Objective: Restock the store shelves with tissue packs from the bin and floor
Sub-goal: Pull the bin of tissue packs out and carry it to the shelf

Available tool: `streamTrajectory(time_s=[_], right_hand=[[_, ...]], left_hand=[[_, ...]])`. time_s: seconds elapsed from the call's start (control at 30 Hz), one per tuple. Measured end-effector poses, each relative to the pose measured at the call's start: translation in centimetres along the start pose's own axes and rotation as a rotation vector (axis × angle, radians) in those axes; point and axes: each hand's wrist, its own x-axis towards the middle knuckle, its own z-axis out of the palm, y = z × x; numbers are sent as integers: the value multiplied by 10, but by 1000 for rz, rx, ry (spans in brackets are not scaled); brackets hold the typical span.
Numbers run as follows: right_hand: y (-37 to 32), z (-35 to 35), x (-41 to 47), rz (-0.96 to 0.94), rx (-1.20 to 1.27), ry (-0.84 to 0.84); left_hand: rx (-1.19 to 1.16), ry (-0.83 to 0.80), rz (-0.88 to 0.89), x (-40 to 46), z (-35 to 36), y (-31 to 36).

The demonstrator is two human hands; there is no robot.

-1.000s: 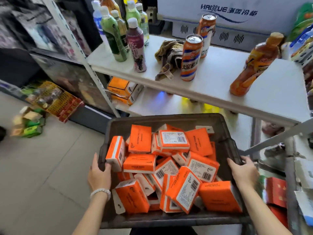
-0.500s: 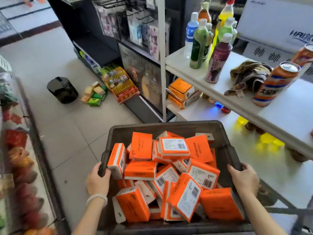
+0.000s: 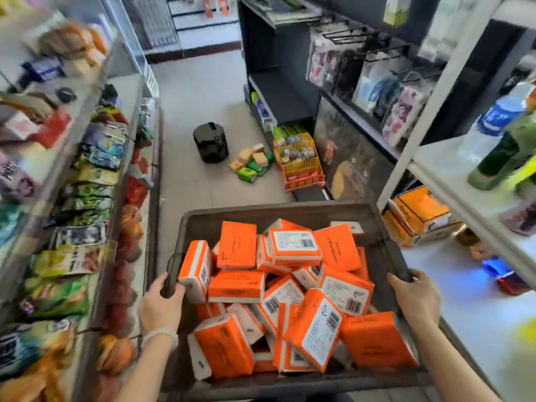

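A dark grey plastic bin is held in front of me, filled with several orange tissue packs. My left hand grips the bin's left rim and my right hand grips its right rim. A small heap of green and yellow tissue packs lies on the tiled floor ahead. More orange packs sit on the lower white shelf at the right.
A white shelf unit with drink bottles stands at the right. Snack bags fill a shelf rack on the left. A black round container and a yellow basket stand on the aisle floor by dark shelving.
The view has swung left, from the white shelf toward the aisle. The bin stays in both hands, and the floor packs and left snack rack have come into view.
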Motion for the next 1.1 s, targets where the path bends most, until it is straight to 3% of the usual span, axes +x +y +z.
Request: streamTrajectory(time_s=[0.27, 0.5, 1.1], right_hand=[[-95, 63, 4, -140, 21, -91], [-167, 123, 5, -227, -14, -178], [-413, 342, 40, -275, -12, -197]], left_hand=[[-65, 183, -92, 54, -39, -13], [-112, 244, -189, 114, -55, -20], [-174, 293, -211, 412, -63, 32]])
